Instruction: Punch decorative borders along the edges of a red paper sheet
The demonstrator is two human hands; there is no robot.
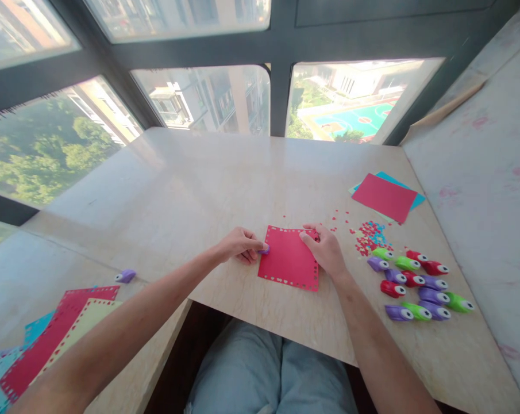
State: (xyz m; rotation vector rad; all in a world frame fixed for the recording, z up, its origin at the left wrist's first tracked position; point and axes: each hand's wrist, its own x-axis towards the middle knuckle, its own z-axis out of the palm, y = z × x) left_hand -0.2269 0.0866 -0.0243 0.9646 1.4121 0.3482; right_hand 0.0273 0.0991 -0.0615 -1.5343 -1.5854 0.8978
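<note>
A red sheet of paper (286, 260) lies in front of me, with small cut-out shapes along its top, right and bottom edges. At its left edge, my left hand (241, 245) is closed on a small purple craft punch (265, 249), mostly hidden by the fingers. The punch meets the paper's edge there; whether it is pressed down I cannot tell. My right hand (327, 248) grips the sheet's upper right side, thumb on top and the other fingers partly hidden.
Several purple, green and red punches (433, 296) stand at the right, below a pile of red and blue paper bits (369, 237). Stacked coloured sheets (384, 197) lie behind them. Punched sheets (61, 328) and another purple punch (125, 276) are at the left. Windows border the table (199, 190).
</note>
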